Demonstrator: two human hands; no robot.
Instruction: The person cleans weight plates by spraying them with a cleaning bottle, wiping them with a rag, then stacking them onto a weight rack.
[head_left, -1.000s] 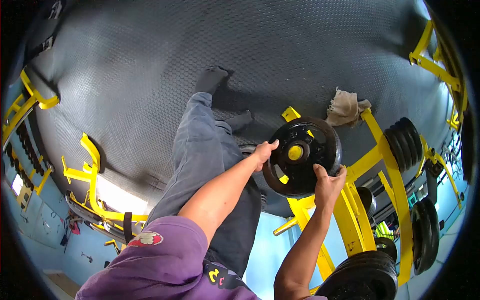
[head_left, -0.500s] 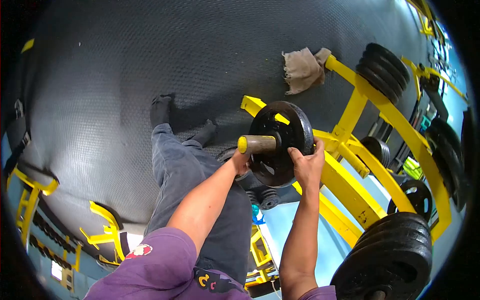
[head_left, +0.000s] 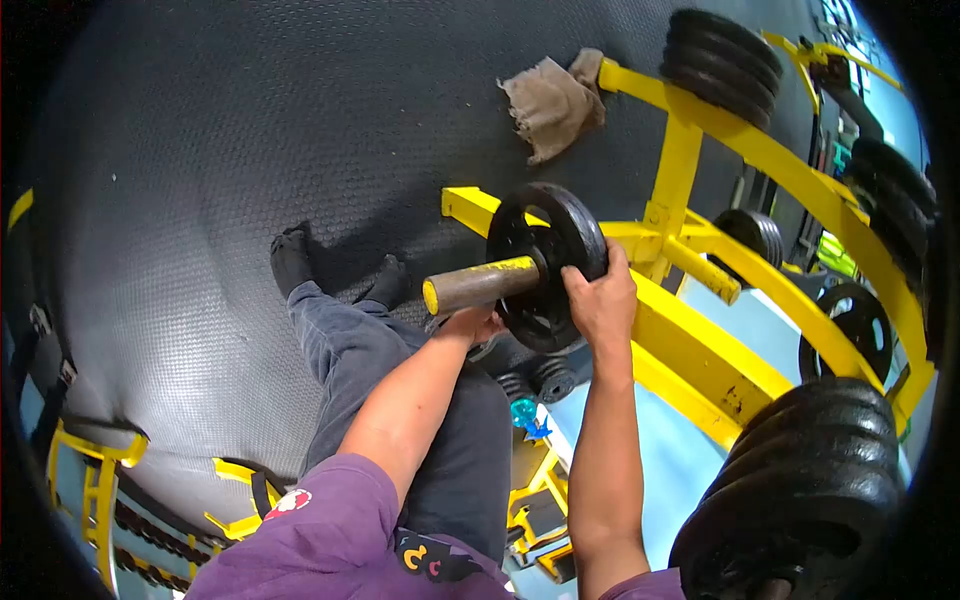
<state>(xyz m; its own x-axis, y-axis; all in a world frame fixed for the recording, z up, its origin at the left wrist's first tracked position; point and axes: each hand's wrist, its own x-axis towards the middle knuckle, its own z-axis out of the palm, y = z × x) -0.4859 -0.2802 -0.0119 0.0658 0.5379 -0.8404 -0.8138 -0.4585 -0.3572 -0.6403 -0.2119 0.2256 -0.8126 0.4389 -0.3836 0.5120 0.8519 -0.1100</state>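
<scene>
A black weight plate (head_left: 578,238) with cut-out openings sits on a metal peg (head_left: 480,286) with a yellow-painted tip, part of a yellow rack (head_left: 690,350). My right hand (head_left: 603,300) grips the plate's right rim, thumb on the near face and fingers behind it. At the lower left edge, my left hand (head_left: 476,324) holds the same plate; its fingers are partly hidden. A long stretch of bare peg sticks out toward me from the plate's centre.
Stacked black plates (head_left: 800,470) load the rack at lower right, with another stack (head_left: 722,65) at upper right. A beige cloth (head_left: 553,105) lies by the rack's end. Small plates (head_left: 553,378) and a teal bottle (head_left: 526,415) are beyond my legs, on the dark textured floor (head_left: 200,180).
The weight plate has slid farther along the peg toward the rack, so more of the peg shows. Both hands stay on it. The view has shifted, moving the rack within the picture.
</scene>
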